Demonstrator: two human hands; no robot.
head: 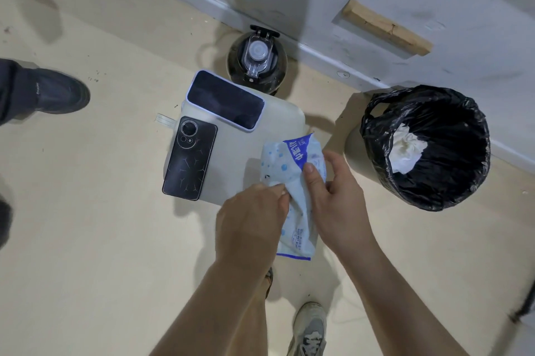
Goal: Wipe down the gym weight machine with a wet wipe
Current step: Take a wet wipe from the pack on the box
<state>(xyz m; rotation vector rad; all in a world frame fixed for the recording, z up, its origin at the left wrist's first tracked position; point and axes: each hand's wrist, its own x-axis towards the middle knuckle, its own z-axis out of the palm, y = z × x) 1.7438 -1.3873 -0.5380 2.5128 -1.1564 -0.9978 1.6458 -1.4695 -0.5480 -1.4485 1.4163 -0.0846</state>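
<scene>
Step shown: drawing a wipe, ahead of any wiping. The wet-wipe pack is held in the air at centre, above the near right corner of a low white box that stands on the floor. The right grip is closed round the pack, thumb pressed on its printed face. The left grip pinches at the pack's middle, where a pale fold shows; whether that fold is a wipe or the flap cannot be told. The weight machine is not in view. On the box lie a dark phone and, farther, a phone in a pale case; a bottle stands beyond, and a lined bin to the right. Next, probably: pull one sheet free while the right grip steadies the pack, set the pack down, then turn to the machine.
</scene>
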